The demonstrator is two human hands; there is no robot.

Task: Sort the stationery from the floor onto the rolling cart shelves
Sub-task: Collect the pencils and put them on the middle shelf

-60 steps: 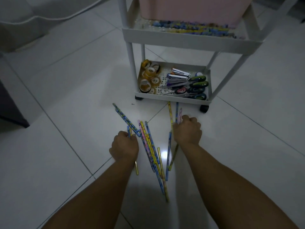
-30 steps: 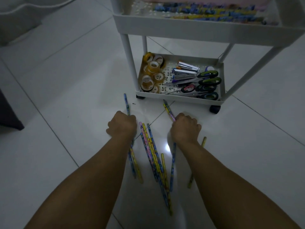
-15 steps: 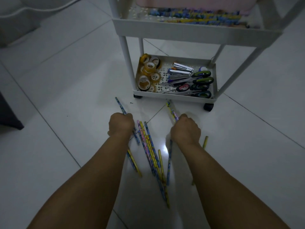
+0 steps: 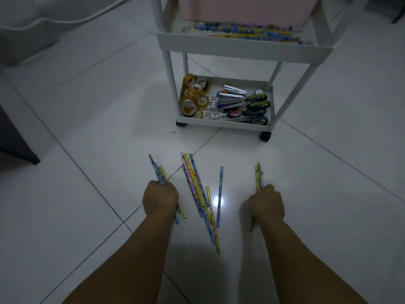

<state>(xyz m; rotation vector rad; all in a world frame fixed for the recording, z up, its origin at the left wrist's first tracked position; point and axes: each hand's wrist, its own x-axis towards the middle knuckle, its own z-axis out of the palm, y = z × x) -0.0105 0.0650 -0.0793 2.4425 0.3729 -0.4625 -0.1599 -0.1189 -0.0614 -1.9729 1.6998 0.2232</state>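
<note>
Both hands have drawn apart and lower in the frame since the earlier frames, each carrying off a small bunch and leaving a gap between them. At lower centre-left the left hand [image 4: 160,199] has its grip clamped round a few patterned pencils [image 4: 158,171] that stick out above and below the fist. At lower centre-right the right hand [image 4: 266,206] grips its own bunch [image 4: 259,176] the same way.

Gathering looks to be the step in hand: a loose pile of pencils [image 4: 200,191] lies on the tiled floor [image 4: 87,128] between the two fists, one blue pencil [image 4: 219,194] lying a little apart to its right.

Next, by my reading, either the pile is scooped up too or the two bunches go up to the cart's middle shelf [image 4: 241,48] at upper centre, where similar pencils lie under a pink bin [image 4: 245,7]. The bottom shelf [image 4: 225,125] holds tape rolls [image 4: 194,97], staplers and scissors [image 4: 247,107].

The pencils are slim, long and brightly printed in blue, yellow and pink; they would likely slip from a loose fist.
</note>
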